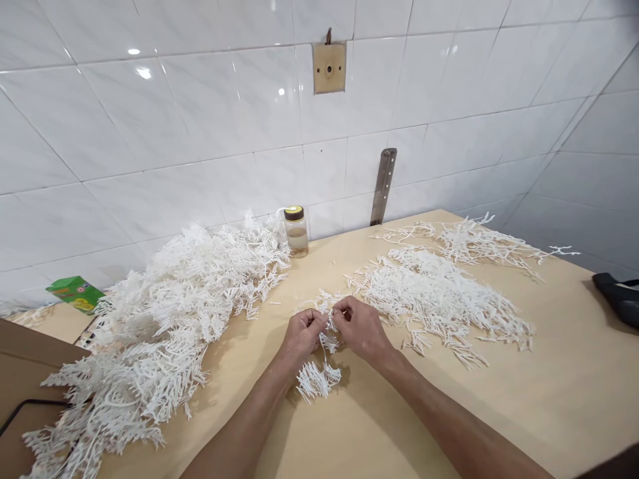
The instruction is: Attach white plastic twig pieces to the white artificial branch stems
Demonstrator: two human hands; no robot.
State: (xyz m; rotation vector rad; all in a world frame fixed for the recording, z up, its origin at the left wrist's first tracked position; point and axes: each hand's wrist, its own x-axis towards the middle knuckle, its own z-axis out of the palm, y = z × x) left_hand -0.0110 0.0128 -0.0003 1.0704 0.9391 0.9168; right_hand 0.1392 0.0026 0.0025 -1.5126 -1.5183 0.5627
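Both my hands meet over the middle of the table, pinching a white branching plastic sprig (319, 380). Its fringed lower cluster hangs toward me, and a few strands stick out beyond my fingers. My left hand (301, 332) is closed on the sprig's stem from the left. From the other side, my right hand (363, 327) grips the same sprig with thumb and forefinger. The exact spot between the fingertips is partly hidden. Just beyond my right hand lies a pile of similar white sprigs (434, 293).
A large heap of white sprigs (170, 319) covers the left side. Behind stand a lidded jar (297, 233) and a metal strip (384, 186) against the tiled wall. Barer branching stems (484, 243) lie at back right. A green box (74, 293), cardboard (34, 372) and a black object (619, 299) flank the table.
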